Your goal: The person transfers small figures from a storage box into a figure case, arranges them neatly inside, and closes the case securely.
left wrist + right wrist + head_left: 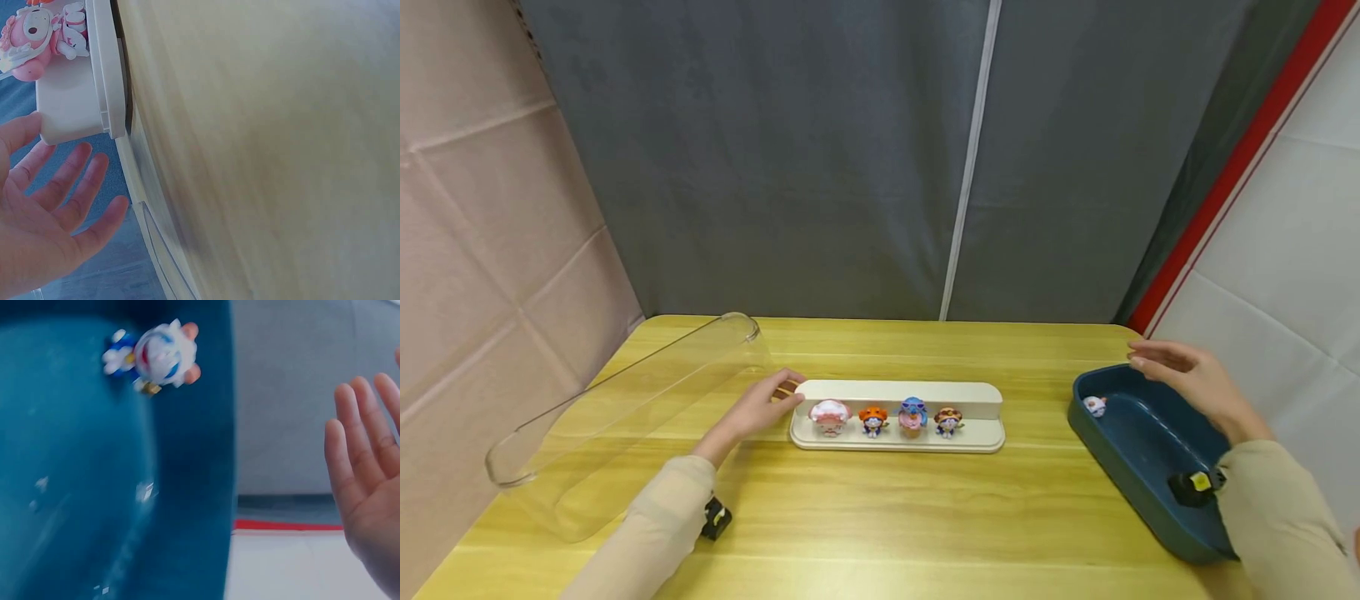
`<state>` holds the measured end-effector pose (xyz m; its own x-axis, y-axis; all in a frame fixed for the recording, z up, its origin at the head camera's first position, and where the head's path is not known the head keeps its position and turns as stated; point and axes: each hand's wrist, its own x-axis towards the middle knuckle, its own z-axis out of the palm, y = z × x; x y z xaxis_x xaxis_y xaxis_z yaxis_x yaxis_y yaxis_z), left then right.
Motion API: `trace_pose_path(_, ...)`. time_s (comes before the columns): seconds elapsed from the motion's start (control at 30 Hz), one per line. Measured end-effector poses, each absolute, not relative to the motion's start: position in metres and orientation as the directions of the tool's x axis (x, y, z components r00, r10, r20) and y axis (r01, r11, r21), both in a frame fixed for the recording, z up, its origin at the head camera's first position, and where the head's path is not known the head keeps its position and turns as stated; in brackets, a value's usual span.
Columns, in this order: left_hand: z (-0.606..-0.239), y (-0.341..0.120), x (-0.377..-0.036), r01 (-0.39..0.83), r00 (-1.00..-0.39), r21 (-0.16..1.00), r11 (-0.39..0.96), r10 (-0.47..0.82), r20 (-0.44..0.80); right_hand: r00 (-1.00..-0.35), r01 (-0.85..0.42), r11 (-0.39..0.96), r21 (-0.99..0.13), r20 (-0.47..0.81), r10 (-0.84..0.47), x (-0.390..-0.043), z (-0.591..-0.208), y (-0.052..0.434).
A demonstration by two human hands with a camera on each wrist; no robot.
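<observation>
A white display base [895, 445] with a raised back step stands mid-table. Several small figurines line its lower ledge: a pink one [830, 418], an orange-hatted one [872, 421], a blue-topped one [913, 416] and a brown-hatted one [948, 422]. My left hand [765, 406] is at the base's left end, fingers spread; in the left wrist view the thumb [22, 130] meets its corner. My right hand [1198, 385] hovers over the dark blue bin [1105, 454], fingers extended, holding nothing. A white-headed figurine [164, 355] lies inside the bin, near its far-left corner.
A clear, rounded transparent cover [632, 417] lies at an angle on the table's left side, beside my left forearm. A grey curtain [775, 167] hangs behind the wooden table [865, 525]. Light-coloured cloth walls stand left and right.
</observation>
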<state>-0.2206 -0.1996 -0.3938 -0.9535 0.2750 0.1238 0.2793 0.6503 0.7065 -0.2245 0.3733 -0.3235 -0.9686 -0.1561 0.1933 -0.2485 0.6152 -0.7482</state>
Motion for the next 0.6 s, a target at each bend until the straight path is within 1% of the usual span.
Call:
trace_pose_path(0.27, -0.393, -0.199, -0.22, 0.278, -0.954, 0.705, 0.653, 0.276, 0.12, -0.969, -0.216, 0.501, -0.838, 0.122, -0.214, -0.229, -0.343, 0.389)
trace_pose_path(0.43, -0.393, -0.198, -0.22, 0.266, -0.957, 0.709, 0.653, 0.269, 0.112, -0.973, -0.151, 0.537, -0.83, 0.029, -0.228, -0.233, -0.354, 0.392)
trace_pose_path(0.6, -0.392, -0.198, -0.22, 0.27, -0.956, 0.71, 0.65, 0.271, 0.114, -0.962, -0.137, 0.572, -0.809, -0.03, -0.273, -0.236, -0.363, 0.393)
